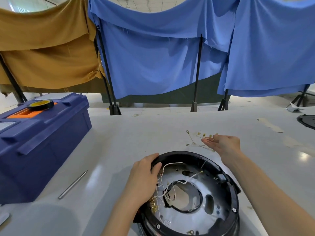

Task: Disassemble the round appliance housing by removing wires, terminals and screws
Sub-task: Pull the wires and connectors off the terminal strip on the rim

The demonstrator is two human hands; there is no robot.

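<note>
The round black appliance housing (231, 193) lies open side up on the white table, near me. Inside it a silver metal plate carries white wires (172, 183) and a row of brass terminals (154, 206) at the left. My left hand (144, 178) grips the housing's left rim, thumb inside. My right hand (223, 143) hovers beyond the housing with straight fingers, palm turned left, just over a small pile of removed wires with ring and spade terminals (196, 142) on the table. It holds nothing that I can see.
A dark blue toolbox (42, 138) with a roll of black tape (40, 104) on top stands at the left. A thin metal rod (73, 184) lies beside it. Another black round part (306, 120) sits at the far right edge. Cloth screens hang behind the table.
</note>
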